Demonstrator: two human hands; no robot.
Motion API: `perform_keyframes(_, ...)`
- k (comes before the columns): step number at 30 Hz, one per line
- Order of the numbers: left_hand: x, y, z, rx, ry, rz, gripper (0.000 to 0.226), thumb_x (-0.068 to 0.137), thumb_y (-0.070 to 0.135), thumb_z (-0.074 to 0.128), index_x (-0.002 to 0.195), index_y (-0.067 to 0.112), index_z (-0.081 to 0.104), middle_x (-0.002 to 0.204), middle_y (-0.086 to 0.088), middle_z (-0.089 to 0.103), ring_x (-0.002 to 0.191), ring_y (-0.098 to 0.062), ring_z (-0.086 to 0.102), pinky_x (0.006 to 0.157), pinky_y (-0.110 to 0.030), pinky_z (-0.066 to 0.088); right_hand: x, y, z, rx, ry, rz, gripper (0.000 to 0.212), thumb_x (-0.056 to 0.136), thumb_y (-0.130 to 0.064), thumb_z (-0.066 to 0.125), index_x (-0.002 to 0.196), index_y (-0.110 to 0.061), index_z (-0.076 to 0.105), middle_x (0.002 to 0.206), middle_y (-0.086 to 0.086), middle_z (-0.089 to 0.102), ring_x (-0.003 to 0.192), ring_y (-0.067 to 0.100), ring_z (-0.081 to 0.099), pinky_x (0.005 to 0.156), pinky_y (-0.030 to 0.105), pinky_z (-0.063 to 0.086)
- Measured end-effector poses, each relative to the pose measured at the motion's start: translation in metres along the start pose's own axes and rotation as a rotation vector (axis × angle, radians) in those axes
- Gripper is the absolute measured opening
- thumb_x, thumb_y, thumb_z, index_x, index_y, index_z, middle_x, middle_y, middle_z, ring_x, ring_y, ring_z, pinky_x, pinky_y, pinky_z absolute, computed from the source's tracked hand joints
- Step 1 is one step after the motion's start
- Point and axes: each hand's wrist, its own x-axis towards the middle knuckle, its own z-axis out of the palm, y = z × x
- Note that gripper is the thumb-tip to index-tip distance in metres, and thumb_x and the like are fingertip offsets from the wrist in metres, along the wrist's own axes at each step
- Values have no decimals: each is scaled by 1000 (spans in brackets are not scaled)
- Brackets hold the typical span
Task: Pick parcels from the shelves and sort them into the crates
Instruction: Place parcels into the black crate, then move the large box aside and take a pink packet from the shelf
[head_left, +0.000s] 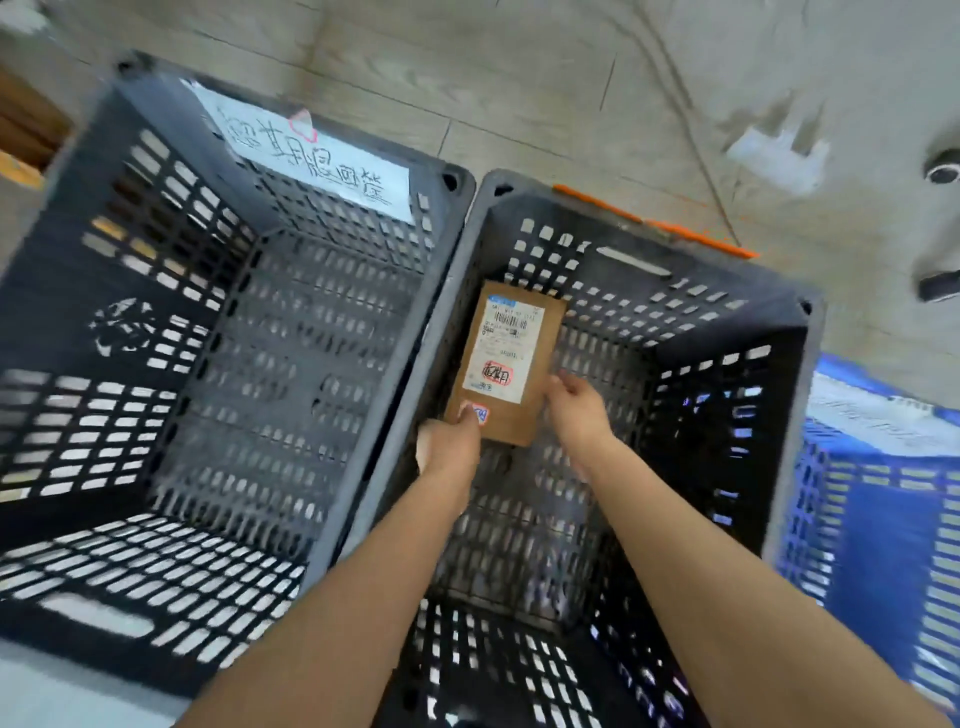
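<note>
Blur smears the shipping label (503, 347) print; the blue crate (883, 519) runs off frame. The left hand (449, 447) pinches the near corner of the cardboard parcel (550, 332) and the right hand (576, 410) grips its right edge, holding it inside the right black crate (727, 332). The left black crate (62, 291) bears a paper sign (311, 156).

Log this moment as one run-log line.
parcel: brown box, inside middle black crate | left hand: grips near corner | right hand: holds right edge | released: not yet
</note>
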Motion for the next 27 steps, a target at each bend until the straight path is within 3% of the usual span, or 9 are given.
perform_keyframes(4, -112, 39, -67, 11, -37, 72, 45, 92, 31, 50, 118, -5, 55, 96, -24, 64, 84, -37, 62, 58, -34, 45, -113, -64, -29, -80, -39, -70, 30, 97, -19, 43, 125, -11, 49, 117, -2, 53, 99, 15, 50, 75, 18, 40)
perform_keyframes(6, -169, 62, -110, -7, -10, 99, 35, 94, 27, 47, 115, 0, 56, 88, -18, 60, 79, -33, 57, 66, -37, 47, -172, -102, -37, -130, -96, -118, 35, 94, -22, 49, 126, -7, 50, 126, 5, 55, 110, 19, 53, 82, 28, 41)
perform_keyframes(8, -224, 87, -159, -20, 49, 181, 25, 94, 25, 46, 108, 6, 56, 87, -8, 58, 84, -26, 53, 72, -29, 42, -236, -144, -38, -167, -162, -220, 21, 92, -20, 52, 108, -8, 58, 112, 7, 59, 100, 20, 55, 72, 27, 43)
perform_keyframes(12, -327, 118, -269, -152, 177, 282, 39, 93, 30, 52, 124, 6, 53, 111, -6, 64, 88, -24, 62, 70, -22, 44, -374, -222, -25, -277, -314, -487, 23, 89, -26, 54, 103, -8, 62, 105, 15, 63, 98, 29, 57, 82, 38, 43)
perform_keyframes(15, -410, 118, -359, -296, 307, 378, 19, 86, 33, 57, 89, 15, 57, 77, 3, 54, 69, -16, 50, 70, -27, 40, -486, -261, -6, -312, -490, -728, 21, 87, -24, 58, 96, -5, 63, 92, 10, 61, 87, 19, 55, 76, 31, 39)
perform_keyframes(17, -471, 106, -420, -373, 441, 424, 15, 90, 29, 56, 98, 16, 56, 86, 2, 54, 81, -17, 53, 73, -28, 39, -564, -275, 8, -310, -637, -816, 28, 91, -18, 57, 108, 4, 60, 110, 15, 64, 100, 20, 58, 86, 24, 43)
perform_keyframes(20, -562, 74, -505, -523, 646, 501, 21, 92, 26, 54, 112, 20, 53, 93, 0, 56, 81, -12, 52, 70, -23, 40, -679, -279, 31, -330, -835, -1008, 33, 91, -24, 57, 115, -3, 59, 108, 6, 63, 98, 11, 58, 71, -1, 40)
perform_keyframes(24, -675, 4, -605, -656, 893, 601, 39, 91, 24, 57, 125, 6, 54, 114, -5, 60, 97, -9, 51, 73, -12, 39, -833, -255, 66, -360, -1071, -1219, 35, 90, -30, 57, 118, -10, 59, 110, -2, 62, 101, 6, 58, 79, 7, 40)
perform_keyframes(27, -755, -62, -670, -685, 1092, 656, 39, 91, 25, 56, 125, 6, 55, 115, -4, 61, 100, -9, 52, 77, -12, 38, -943, -222, 92, -321, -1256, -1341, 32, 89, -26, 59, 116, -9, 59, 107, -4, 61, 92, -5, 55, 73, -4, 40)
